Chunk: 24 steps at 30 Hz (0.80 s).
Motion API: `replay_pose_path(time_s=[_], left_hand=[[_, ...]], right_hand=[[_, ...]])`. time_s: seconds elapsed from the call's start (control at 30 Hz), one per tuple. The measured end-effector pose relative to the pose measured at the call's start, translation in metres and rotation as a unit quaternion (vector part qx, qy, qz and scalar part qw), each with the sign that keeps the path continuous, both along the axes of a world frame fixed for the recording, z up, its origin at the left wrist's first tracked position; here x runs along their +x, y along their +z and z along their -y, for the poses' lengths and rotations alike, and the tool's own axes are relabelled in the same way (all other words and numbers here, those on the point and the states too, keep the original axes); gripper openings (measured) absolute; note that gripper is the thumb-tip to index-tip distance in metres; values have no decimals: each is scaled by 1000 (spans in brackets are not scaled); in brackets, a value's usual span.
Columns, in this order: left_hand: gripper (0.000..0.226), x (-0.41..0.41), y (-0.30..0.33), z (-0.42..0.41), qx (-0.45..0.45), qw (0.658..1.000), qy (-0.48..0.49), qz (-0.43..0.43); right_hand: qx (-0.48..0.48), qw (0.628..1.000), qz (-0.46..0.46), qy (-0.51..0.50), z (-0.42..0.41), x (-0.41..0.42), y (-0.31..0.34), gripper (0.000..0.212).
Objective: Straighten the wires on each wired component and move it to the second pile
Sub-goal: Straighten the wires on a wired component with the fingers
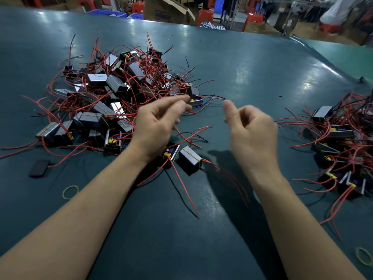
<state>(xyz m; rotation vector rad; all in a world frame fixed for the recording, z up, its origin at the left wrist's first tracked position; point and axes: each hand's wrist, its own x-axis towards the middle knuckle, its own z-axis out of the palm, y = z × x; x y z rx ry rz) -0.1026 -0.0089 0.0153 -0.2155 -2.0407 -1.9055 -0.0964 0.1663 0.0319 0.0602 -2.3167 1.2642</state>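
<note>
A smooth, glossy teal counter (232, 63) carries a tangled heap (113, 102) of boxy metal-wrapped components with thin red wires beyond the left hand (155, 128). Its fingers (177, 104) pinch a component (195, 100); the right hand (252, 134) pinches its wire (216, 97), fingers curled.

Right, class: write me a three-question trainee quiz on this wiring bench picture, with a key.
1. True or false: the larger pile lies on the person's left side.
2. What colour are most wires?
3. The left hand and right hand are: A) flat on the table B) raised between the piles, with a component just beyond the left fingers C) inside a box.

Key: 1 true; 2 red; 3 B.
</note>
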Motion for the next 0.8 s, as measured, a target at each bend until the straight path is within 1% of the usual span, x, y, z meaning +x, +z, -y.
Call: replay_pose_path(time_s=[0.03,0.07,0.1,0.13,0.17,0.2,0.23,0.27,0.3,0.37,0.4,0.43,0.5,0.57,0.63,0.67,0.7,0.73,0.77,0.8], left_hand=[[21,-2,3,3,68,998,12,11],[23,-4,5,7,134,991,20,18],[27,-5,7,10,186,982,24,21],[30,-6,8,12,221,974,29,23],[33,-6,8,14,241,970,36,26],[35,-5,8,15,249,967,47,28],[36,-6,8,16,251,966,60,28],[36,-6,7,17,249,966,71,25],[36,-7,6,17,244,966,78,22],[36,-9,4,19,227,970,85,11],[35,-9,2,20,204,975,90,4],[34,-10,0,19,161,982,100,-4],[28,-9,-5,17,6,992,127,-14],[16,-6,-10,13,-154,978,139,-27],[11,-1,-10,10,-244,957,140,-69],[12,0,-10,10,-284,941,156,-97],[14,1,-8,11,-334,915,192,-119],[17,2,-7,14,-385,882,240,-129],[19,2,-5,18,-420,852,290,-121],[22,3,-3,24,-443,829,328,-90]], right_hand=[[31,997,-76,-5,4,6,5,37],[63,988,-136,27,12,13,9,28],[106,977,-166,84,23,21,10,22],[158,963,-165,145,33,27,7,21],[220,948,-131,189,43,31,2,25],[287,932,-77,210,50,34,-3,31],[346,914,-24,211,55,35,-7,37],[384,900,16,204,57,34,-11,42],[395,897,36,196,57,33,-14,42],[381,908,40,169,50,29,-15,37],[377,914,44,144,44,26,-14,34],[378,917,55,117,37,24,-12,32],[375,920,92,73,17,17,-9,28],[358,922,146,29,-9,9,-4,26],[355,915,187,-44,-38,-2,1,27],[356,910,191,-92,-49,-6,3,30],[353,908,179,-137,-57,-9,4,32],[340,913,153,-165,-60,-10,5,33],[319,925,117,-168,-56,-9,5,32],[297,940,75,-149,-48,-8,4,30]])
